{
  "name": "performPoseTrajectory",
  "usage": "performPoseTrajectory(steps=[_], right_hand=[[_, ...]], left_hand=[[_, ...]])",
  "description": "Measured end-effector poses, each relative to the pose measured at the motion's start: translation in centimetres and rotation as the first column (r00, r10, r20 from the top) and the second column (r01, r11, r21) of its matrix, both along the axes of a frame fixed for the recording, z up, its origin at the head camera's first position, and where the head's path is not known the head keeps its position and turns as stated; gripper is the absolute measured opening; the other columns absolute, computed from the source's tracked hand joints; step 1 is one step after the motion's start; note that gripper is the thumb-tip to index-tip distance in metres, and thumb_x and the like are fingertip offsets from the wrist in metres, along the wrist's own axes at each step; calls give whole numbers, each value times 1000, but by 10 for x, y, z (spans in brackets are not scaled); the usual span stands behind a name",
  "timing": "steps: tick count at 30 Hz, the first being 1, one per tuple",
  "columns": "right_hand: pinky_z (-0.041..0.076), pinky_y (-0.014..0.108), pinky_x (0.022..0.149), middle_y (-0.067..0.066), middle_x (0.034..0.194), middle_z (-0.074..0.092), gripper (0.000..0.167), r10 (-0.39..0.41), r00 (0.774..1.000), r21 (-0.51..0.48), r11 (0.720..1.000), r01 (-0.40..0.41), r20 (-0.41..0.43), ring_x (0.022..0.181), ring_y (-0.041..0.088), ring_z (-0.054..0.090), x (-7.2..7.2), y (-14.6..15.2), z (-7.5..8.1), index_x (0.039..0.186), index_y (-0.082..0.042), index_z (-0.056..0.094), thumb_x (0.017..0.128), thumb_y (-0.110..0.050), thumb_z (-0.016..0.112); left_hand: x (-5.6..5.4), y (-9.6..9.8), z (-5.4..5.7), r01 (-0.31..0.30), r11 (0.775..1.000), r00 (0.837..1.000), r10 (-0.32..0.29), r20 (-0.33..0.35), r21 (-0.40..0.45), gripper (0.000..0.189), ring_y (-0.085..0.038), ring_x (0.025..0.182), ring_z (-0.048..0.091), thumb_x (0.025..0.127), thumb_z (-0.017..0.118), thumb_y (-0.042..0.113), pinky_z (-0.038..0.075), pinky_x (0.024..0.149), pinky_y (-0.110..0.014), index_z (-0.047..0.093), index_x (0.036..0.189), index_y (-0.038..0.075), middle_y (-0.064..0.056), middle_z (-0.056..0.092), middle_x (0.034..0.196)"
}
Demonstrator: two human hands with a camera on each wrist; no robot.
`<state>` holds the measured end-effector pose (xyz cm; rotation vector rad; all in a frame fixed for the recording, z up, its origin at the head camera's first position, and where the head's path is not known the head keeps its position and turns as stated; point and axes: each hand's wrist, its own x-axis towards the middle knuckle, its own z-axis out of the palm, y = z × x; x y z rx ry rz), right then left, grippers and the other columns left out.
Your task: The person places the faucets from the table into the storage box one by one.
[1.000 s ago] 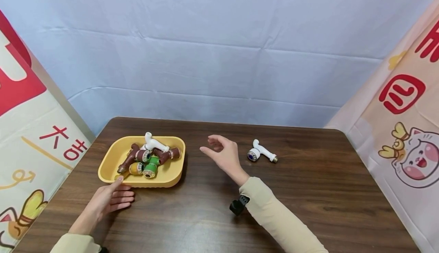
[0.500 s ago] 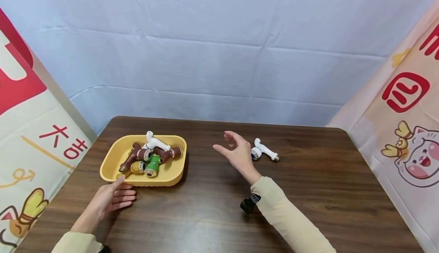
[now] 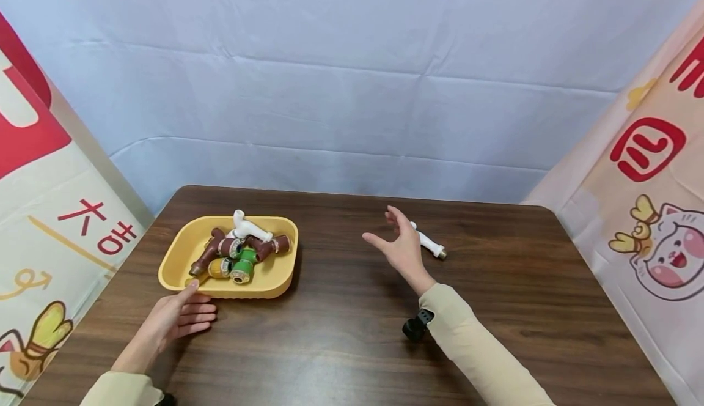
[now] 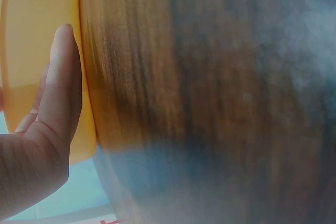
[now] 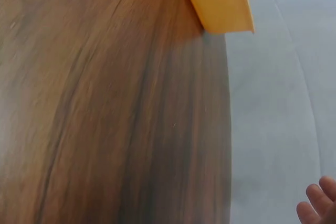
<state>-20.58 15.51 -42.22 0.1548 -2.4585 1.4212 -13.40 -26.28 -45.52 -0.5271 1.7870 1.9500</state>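
A yellow plastic basin point(image 3: 264, 290) stands at the left of the table. My left hand point(image 3: 173, 323) holds its near rim, thumb over the edge and straight fingers along the outer wall; the left wrist view shows a finger point(image 4: 63, 82) against that wall. In the basin lie several plastic taps: a white one point(image 3: 250, 230), brown ones point(image 3: 208, 256), a green one point(image 3: 243, 266) and a yellow one point(image 3: 220, 268). My right hand point(image 3: 406, 252) is held with thumb and fingers spread apart, holding nothing. It overlaps another white tap point(image 3: 431, 246) on the table, hiding its knob end.
The dark wood-grain table point(image 3: 330, 332) spans the view, its far edge along a pale cloth backdrop point(image 3: 352, 88). Printed banners hang at the left point(image 3: 44, 210) and right point(image 3: 643, 210). A black strap device point(image 3: 416, 326) sits on my right wrist.
My right hand has moved rightward, away from the basin, and now covers part of the loose white tap. My left hand has stayed on the basin rim.
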Motion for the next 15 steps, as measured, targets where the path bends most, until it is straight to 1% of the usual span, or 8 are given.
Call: performPoseTrajectory(steps=[4, 9, 15], right_hand=[[37, 44, 97, 16, 126, 49, 73, -11, 1000, 6, 1000, 11, 27, 114, 27, 46, -1, 9, -4, 133, -3, 41, 74, -29, 76], [36, 45, 97, 16, 126, 48, 75, -16, 998, 22, 1000, 14, 65, 115, 28, 45, -2, 21, -10, 133, -2, 39, 75, -30, 75], [34, 41, 100, 17, 132, 44, 78, -39, 991, 104, 994, 25, 127, 120, 29, 41, -4, 36, -16, 136, -2, 35, 75, -32, 75]], left_hand=[[-1, -1, -1, 1, 1000, 1000, -1, -4, 3, 56, -22, 76, 66, 94, 43, 45, 54, 73, -38, 55, 104, -9, -8, 66, 82], [-1, -1, -1, 3, 1000, 1000, -3, -2, -5, 59, -22, 77, 66, 94, 43, 45, 54, 73, -39, 52, 108, -11, -9, 66, 82], [-1, -1, -2, 0, 1000, 1000, 0, 6, -5, 59, -23, 77, 66, 94, 43, 45, 54, 73, -39, 52, 108, -11, -9, 66, 82]])
